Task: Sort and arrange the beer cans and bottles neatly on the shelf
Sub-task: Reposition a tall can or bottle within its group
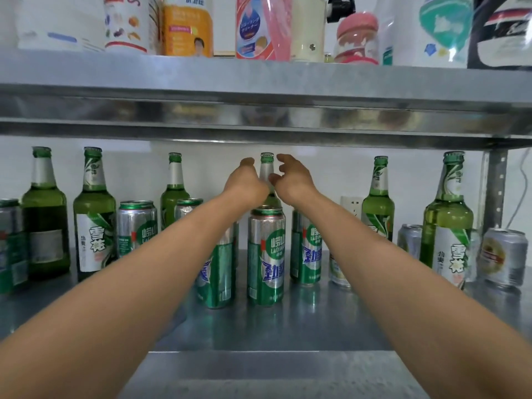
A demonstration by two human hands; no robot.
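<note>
Risk, left side: the left forearm crosses directly above two tall green cans point(218, 272) standing toward the front edge of the shelf point(288, 335). A dropped elbow during withdrawal would likely knock them forward, off that edge.

Risk, centre: the middle can point(266, 256) stands directly in front of the bottle point(267, 171) being reached for. Drawing the bottle out low would likely strike it; lifting high risks the cap meeting the upper shelf point(259, 116), which sits close above.

Risk, right side: the right forearm passes over another green can point(306, 246).

Position: the bottle stands toward the back edge of the shelf, at its middle, behind the cans. Its neck rises between both hands. The left hand point(246, 184) is loosely curled against the neck's left side; whether it grips cannot be told. The right hand point(292, 180) has its fingers spread and curved, just beside the neck on the right, apparently not closed on it.
</note>
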